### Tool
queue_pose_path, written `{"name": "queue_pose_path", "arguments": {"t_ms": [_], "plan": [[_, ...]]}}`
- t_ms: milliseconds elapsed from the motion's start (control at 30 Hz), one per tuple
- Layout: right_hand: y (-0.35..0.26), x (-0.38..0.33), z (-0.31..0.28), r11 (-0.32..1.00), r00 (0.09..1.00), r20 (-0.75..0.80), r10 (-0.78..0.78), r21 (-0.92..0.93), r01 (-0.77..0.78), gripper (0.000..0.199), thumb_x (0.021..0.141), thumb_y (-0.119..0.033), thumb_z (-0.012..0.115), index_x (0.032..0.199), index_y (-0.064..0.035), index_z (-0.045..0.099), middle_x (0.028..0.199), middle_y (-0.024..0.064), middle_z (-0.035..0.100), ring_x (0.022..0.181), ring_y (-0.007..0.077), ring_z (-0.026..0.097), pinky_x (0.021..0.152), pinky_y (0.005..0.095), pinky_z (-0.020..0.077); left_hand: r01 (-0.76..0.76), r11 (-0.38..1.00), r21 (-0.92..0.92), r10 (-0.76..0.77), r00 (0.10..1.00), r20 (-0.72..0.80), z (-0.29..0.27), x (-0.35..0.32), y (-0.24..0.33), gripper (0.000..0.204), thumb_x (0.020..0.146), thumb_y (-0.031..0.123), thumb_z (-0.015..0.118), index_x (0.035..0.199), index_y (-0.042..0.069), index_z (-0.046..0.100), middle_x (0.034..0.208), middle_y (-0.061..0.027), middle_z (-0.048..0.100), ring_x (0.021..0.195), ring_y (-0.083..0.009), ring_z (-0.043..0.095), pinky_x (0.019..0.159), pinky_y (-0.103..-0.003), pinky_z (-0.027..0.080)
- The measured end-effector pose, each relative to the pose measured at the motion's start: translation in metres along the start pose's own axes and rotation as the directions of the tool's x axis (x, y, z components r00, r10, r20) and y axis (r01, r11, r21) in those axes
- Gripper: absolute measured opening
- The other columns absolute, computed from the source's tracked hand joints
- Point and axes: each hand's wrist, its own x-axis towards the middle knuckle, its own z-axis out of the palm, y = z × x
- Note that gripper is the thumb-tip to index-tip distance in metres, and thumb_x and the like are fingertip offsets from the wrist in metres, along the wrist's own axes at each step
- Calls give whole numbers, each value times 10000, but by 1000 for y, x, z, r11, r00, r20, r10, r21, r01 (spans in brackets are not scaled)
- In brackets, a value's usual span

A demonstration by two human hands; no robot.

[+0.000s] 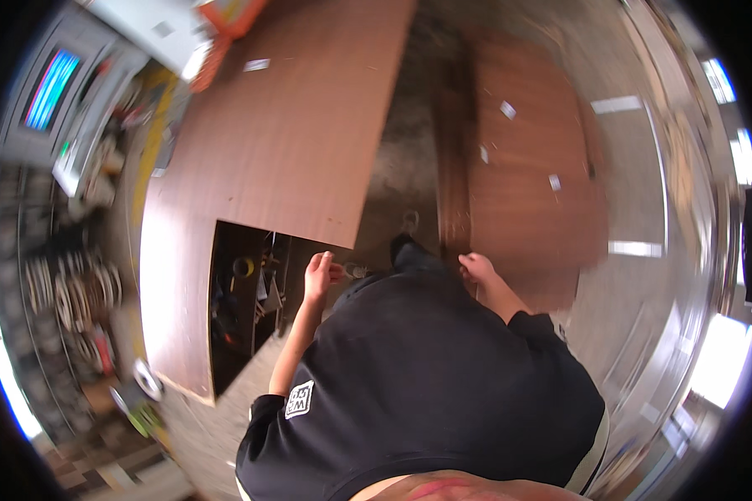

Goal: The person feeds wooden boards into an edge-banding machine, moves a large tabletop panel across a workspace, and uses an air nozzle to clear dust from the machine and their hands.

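Observation:
My left hand (321, 272) is beside the near corner of a large brown wood-grain panel (309, 117), apart from it. Its fingers are loosely curled, and nothing shows in them. My right hand (477, 267) is closed, with its fingers bent in and no object visible there. It lies close to the near left edge of a stack of brown wood-grain boards (535, 192); blur hides whether it touches them. Small white labels (507, 109) lie on these boards.
Under a cut-out in the left panel, dark shelves hold a yellow tape roll (243, 267) and small items. A machine with a lit screen (52, 89) stands far left, near rolls of edging (79, 292). A concrete floor aisle (399, 159) runs between the board stacks; white lines (635, 249) mark the right floor.

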Motion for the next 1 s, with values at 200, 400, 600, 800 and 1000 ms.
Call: {"name": "queue_pose_path", "arguments": {"t_ms": [200, 400, 600, 800, 1000], "plan": [[74, -54, 27, 962, 975, -161, 154, 249, -111, 402, 968, -470, 633, 979, -71, 680, 841, 48, 692, 673, 158, 654, 559, 339, 530, 97, 933, 346, -165, 971, 175, -1, 31, -10, 279, 1025, 319, 602, 1103, 51, 602, 801, -80, 668, 621, -138, 632, 541, -279, 497], [104, -44, 39, 976, 987, -107, 118, 195, -95, 446, 969, -475, 615, 1033, -44, 705, 871, 79, 728, 735, 191, 692, 599, 345, 550, 36, 751, 660, -213, 958, 190, 42, 56, 14, 256, 1003, 297, 601, 1074, 52, 618, 828, -56, 678, 639, -132, 643, 553, -268, 493], [114, 6, 24, 877, 942, -265, 206, 478, -57, 446, 970, -453, 605, 1008, -17, 691, 827, 83, 724, 687, 172, 671, 616, 335, 538, 119, 662, 740, -274, 957, 92, 57, 65, 29, 266, 1004, 298, 583, 1087, 49, 624, 839, -62, 688, 647, -146, 658, 551, -279, 511], [117, 62, -35, 779, 920, -241, 308, 620, -98, 434, 970, -456, 606, 1041, -34, 680, 835, 59, 715, 716, 138, 660, 632, 306, 518, 128, 573, 809, -285, 957, 50, 58, 53, 44, 283, 995, 302, 591, 1088, 38, 633, 855, -61, 685, 676, -149, 666, 592, -283, 521], [79, 81, -72, 699, 930, -264, 255, 715, 11, 400, 971, -440, 618, 1062, -56, 682, 878, 39, 721, 728, 124, 663, 630, 298, 513, 65, 473, 879, -295, 952, 88, 97, 67, 52, 291, 1008, 310, 595, 1118, 43, 633, 851, -40, 670, 691, -134, 634, 589, -275, 506]]}}
